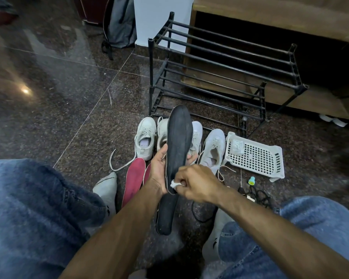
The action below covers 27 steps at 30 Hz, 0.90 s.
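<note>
Black insole (179,137) is held upright above the floor (89,97), wider end up, in front of four white sneakers (146,137). Left grip (158,168) curls round its edges from behind, thumb on the near side. Right grip (195,182) pinches a white wad (174,184) against the insole's lower part; a second black insole (165,216) shows just below

left hand (159,168): curled, gripping | right hand (197,183): fingers pinched
</note>
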### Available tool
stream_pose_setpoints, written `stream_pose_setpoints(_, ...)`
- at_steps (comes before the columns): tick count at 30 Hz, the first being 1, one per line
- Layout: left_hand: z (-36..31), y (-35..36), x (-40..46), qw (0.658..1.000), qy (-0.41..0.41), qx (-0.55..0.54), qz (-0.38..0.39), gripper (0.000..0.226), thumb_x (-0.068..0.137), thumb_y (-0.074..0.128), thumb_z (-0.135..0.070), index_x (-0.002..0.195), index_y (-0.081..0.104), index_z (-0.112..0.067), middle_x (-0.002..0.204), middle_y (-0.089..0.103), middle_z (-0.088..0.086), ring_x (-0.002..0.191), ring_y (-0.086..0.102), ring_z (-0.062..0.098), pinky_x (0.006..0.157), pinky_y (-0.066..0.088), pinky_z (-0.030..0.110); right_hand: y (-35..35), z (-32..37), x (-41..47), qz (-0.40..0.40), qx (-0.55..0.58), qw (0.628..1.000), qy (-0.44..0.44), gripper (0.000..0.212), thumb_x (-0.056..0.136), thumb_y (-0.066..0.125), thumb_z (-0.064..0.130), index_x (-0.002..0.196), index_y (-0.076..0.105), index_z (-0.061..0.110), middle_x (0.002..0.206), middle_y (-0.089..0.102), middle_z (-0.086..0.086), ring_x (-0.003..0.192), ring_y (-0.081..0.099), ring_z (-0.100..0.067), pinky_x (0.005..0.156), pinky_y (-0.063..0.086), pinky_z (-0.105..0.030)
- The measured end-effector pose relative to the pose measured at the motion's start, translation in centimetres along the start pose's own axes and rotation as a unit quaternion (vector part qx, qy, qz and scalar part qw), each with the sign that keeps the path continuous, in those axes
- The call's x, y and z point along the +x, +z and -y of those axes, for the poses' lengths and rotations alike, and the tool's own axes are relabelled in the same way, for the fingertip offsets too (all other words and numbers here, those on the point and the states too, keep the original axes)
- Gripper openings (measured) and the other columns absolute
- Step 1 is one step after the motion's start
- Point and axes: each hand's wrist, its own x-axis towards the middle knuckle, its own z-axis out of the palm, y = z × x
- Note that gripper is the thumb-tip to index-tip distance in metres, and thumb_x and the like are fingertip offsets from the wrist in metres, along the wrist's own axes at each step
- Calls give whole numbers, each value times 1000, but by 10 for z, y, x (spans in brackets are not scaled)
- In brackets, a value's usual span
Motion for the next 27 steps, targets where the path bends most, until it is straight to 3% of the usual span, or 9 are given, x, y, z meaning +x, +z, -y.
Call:
stream_pose_setpoints(4, 11, 7, -1, 1000, -18, 13, 0, 51, 88, 54, -48, 111, 69, -5, 111, 64, 16, 97, 64, 29, 87, 51, 41, -15, -18, 21, -105, 17, 991, 80, 13, 84, 61, 25, 91, 70, 21, 90, 65, 6, 83, 62, -21, 76, 52, -36)
stream_pose_setpoints(9, 19, 5, 0, 999, -48, 12, 13, 49, 90, 54, -45, 120, 65, -8, 113, 65, 16, 110, 55, 32, 116, 25, 51, -33, -44, 39, -152, 31, 965, 212, 14, 83, 63, 28, 93, 72, 24, 85, 69, 3, 87, 64, -24, 73, 49, -30)
stream_pose_setpoints(12, 13, 7, -3, 999, -35, 20, -5, 55, 89, 53, -43, 128, 59, -5, 110, 66, 16, 99, 62, 29, 97, 46, 45, -22, -29, 22, -90, 62, 985, 131, 13, 86, 66, 26, 95, 72, 20, 83, 59, 12, 83, 61, -15, 74, 42, -26)
stream_pose_setpoints(16, 13, 3, -2, 998, -19, 39, -45, 66, 90, 52, -42, 141, 45, -1, 114, 64, 17, 98, 62, 30, 96, 46, 40, -3, -12, 5, -23, -2, 1000, 21, 10, 86, 61, 25, 81, 64, 17, 77, 52, 10, 74, 56, -16, 69, 42, -29)
stream_pose_setpoints(18, 14, 4, -1, 998, -11, 46, -49, 63, 90, 52, -43, 138, 49, -2, 118, 62, 17, 100, 62, 30, 97, 47, 41, -6, -18, 11, -47, -30, 997, 47, 10, 87, 60, 29, 83, 62, 20, 80, 54, 9, 78, 57, -17, 70, 40, -29)
stream_pose_setpoints(21, 14, 10, -4, 997, -19, 63, -40, 50, 93, 47, -44, 116, 65, -4, 94, 71, 16, 78, 70, 28, 68, 60, 36, -17, -27, 21, -101, -34, 987, 118, 17, 86, 60, 32, 94, 69, 20, 91, 66, 3, 86, 61, -22, 77, 49, -33)
stream_pose_setpoints(22, 12, 8, -3, 997, -17, 69, -43, 50, 94, 46, -44, 114, 65, -3, 91, 71, 17, 77, 70, 28, 66, 60, 36, -18, -27, 23, -103, -21, 986, 127, 16, 85, 61, 30, 93, 69, 20, 89, 66, 3, 85, 62, -22, 78, 51, -34)
stream_pose_setpoints(25, 6, 3, -1, 998, 3, 47, -43, 58, 91, 49, -45, 124, 61, 0, 108, 68, 22, 106, 62, 33, 99, 47, 43, -11, -12, 15, -31, 14, 996, 80, 6, 87, 62, 25, 85, 65, 21, 75, 57, 8, 76, 60, -18, 78, 51, -34)
stream_pose_setpoints(27, 3, -3, 2, 999, -1, 37, -36, 59, 93, 44, -48, 109, 70, 2, 100, 70, 25, 119, 54, 37, 108, 39, 45, -1, -1, 3, 16, 5, 999, 38, 16, 87, 59, 23, 72, 53, 26, 69, 44, 13, 73, 56, -18, 76, 51, -37)
